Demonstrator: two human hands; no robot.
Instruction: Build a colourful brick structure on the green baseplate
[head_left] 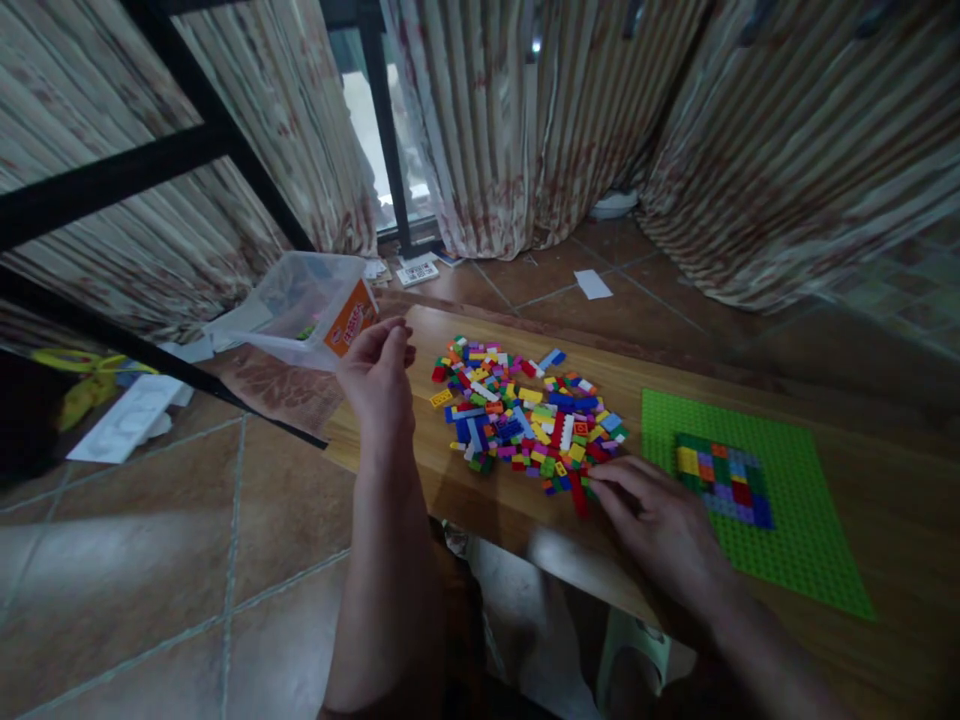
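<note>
Right hand [660, 515] at edge of brick pile [529, 410]; left hand [381, 375] near tub [319, 318]

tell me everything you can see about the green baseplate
The baseplate is a thin, bright green sheet, apparently plastic, covered in rows of small studs. It lies flat on the wooden table, to the right of the loose bricks. A low block of multicoloured bricks sits on it, with bare studs showing around. The right hand hides its near left corner; whether they touch, I can't tell.
</note>
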